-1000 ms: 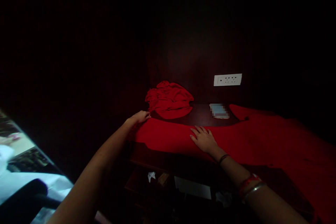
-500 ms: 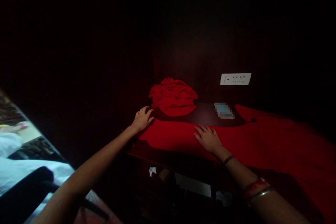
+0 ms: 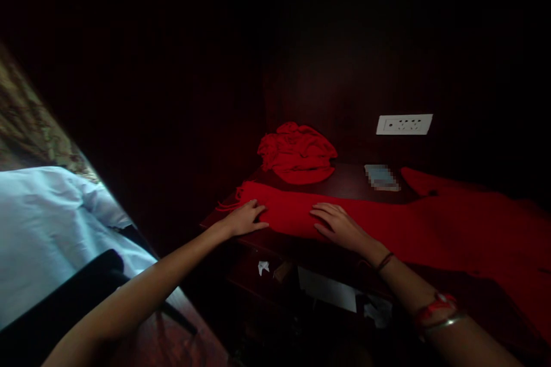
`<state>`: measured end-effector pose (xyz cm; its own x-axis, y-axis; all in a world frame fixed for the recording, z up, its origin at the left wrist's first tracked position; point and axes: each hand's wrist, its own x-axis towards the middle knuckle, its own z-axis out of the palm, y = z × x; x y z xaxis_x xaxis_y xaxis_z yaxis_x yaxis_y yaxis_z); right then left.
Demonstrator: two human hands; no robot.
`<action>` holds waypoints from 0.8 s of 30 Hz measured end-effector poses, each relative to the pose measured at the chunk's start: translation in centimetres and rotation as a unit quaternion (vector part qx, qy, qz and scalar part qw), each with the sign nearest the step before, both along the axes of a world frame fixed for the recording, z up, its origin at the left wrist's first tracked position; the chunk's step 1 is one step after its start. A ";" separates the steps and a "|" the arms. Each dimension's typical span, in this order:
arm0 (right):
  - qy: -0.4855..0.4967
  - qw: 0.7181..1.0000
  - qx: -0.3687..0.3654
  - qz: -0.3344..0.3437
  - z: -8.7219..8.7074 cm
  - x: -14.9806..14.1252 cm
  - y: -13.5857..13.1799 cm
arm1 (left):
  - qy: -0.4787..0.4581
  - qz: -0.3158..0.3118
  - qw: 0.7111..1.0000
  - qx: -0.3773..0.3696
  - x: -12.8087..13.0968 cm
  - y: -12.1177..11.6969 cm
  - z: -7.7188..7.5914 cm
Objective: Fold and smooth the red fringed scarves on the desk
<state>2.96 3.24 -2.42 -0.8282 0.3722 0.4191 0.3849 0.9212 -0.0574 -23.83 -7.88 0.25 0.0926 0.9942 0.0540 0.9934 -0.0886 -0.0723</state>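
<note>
A long red scarf (image 3: pixel 293 215) with a fringe at its left end lies across the dark desk (image 3: pixel 344 183) and spreads to the right. My left hand (image 3: pixel 247 219) rests on the scarf near the fringed end, fingers stretched out and thumb apart. Farther right, my right hand (image 3: pixel 340 226) lies on the same scarf with its fingers extended. Neither hand is closed on the fabric. Just behind the scarf sits a bunched heap of red cloth (image 3: pixel 299 155).
A pixelated flat rectangular item (image 3: pixel 381 178) lies behind the scarf. On the back wall is a white socket plate (image 3: pixel 404 124). Below the desktop are a white paper scrap (image 3: pixel 263 268) and a pale flat panel (image 3: pixel 327 289). Pale blue-white fabric (image 3: pixel 47 218) shows at left, beyond a dark partition.
My left hand has moved from the scarf's far left corner toward its near edge, uncovering the fringe. My right hand has shifted slightly left over the scarf. The camera view has turned left.
</note>
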 end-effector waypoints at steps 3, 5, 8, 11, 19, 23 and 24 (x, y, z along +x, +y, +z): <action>-0.032 0.998 -0.052 0.030 -0.4 -0.4 -0.6 | 0.062 -0.013 0.998 0.010 -0.1 1.0 -0.1; -0.035 0.997 -0.066 0.019 -0.5 -0.4 -0.8 | 0.080 -0.002 0.996 0.023 -0.2 1.5 0.0; -0.031 0.997 -0.072 0.006 -0.4 -0.4 -0.9 | 0.070 0.037 0.995 0.061 0.4 2.2 0.0; -0.025 0.997 -0.068 0.005 -0.4 -0.3 -1.0 | 0.069 0.078 0.990 0.090 1.6 2.9 -0.6; -0.015 0.999 -0.045 0.006 -0.5 -0.3 -0.9 | 0.105 0.102 0.975 0.164 -1.7 4.0 0.7; -0.012 0.999 -0.043 -0.003 -0.4 -0.3 -1.0 | 0.078 0.135 0.984 0.087 -6.4 3.3 2.7; -0.013 0.999 -0.044 -0.004 -0.4 -0.3 -1.0 | 0.066 0.142 0.985 0.065 -7.3 3.1 3.1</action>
